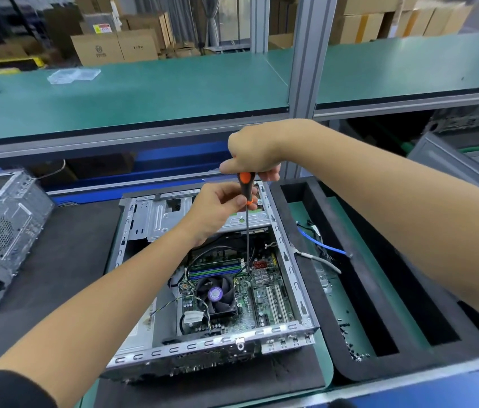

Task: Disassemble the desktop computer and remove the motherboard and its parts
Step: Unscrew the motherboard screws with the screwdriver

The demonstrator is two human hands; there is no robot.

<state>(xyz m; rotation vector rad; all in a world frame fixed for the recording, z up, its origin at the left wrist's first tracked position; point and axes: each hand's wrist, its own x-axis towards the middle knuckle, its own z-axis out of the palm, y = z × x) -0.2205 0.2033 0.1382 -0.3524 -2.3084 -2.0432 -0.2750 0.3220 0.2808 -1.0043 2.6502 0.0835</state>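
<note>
**Keep the screwdriver straight on the screw**

The computer case (211,278) lies open on the dark mat on the tabletop (64,260). The motherboard (250,293) is still inside, with its fan (216,293) on top.

The right hand (254,153) has its fingers curled round the top of the orange and black screwdriver (246,188). The left hand (217,207) pinches the handle lower down. The tip reaches down to the board near the little silver heatsink (262,276).

To do this well, I think the screwdriver should stand straight up. Push down gently and turn slowly, so the tip does not slip and scratch the board. Loose screws can go in the black tray (332,290) beside the case.
</note>
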